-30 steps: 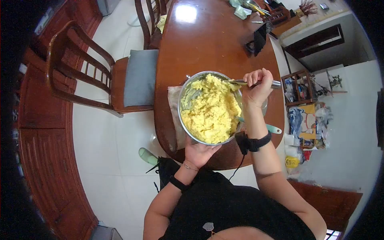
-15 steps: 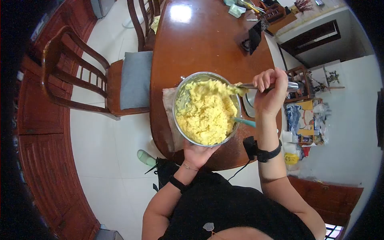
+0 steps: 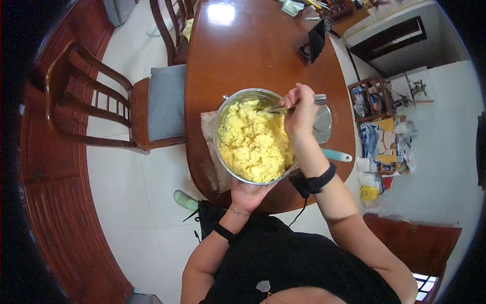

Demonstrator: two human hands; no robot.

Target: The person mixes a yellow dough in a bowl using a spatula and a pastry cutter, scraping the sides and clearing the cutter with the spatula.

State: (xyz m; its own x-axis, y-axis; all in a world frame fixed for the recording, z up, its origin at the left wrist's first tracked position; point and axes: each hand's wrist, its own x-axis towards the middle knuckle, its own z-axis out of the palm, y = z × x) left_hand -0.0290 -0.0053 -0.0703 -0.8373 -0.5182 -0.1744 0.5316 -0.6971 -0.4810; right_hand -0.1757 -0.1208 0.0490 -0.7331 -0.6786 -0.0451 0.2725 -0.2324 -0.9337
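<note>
A round metal bowl (image 3: 217,147) holds a large heap of lumpy yellow mash (image 3: 255,142). My left hand (image 3: 248,195) grips the bowl's near side, palm up, its fingers partly hidden beneath. In my right hand (image 3: 299,109), closed above the bowl's right side, is a metal-handled utensil (image 3: 320,99). Its working end is sunk in the mash, so its shape is hidden. A teal-handled utensil (image 3: 336,155) sticks out to the right from the bowl, passing behind my right forearm.
Under the bowl's left side lies a cloth (image 3: 210,134) on the wooden table (image 3: 253,45). A round silvery plate (image 3: 323,119) is right of my right hand. Farther back stands a black device (image 3: 316,40). A cushioned chair (image 3: 167,104) is at the left.
My right hand has moved left and slightly down over the bowl. The utensil's end, raised with mash clinging to it before, is now down in the heap. My left hand stays on the bowl.
</note>
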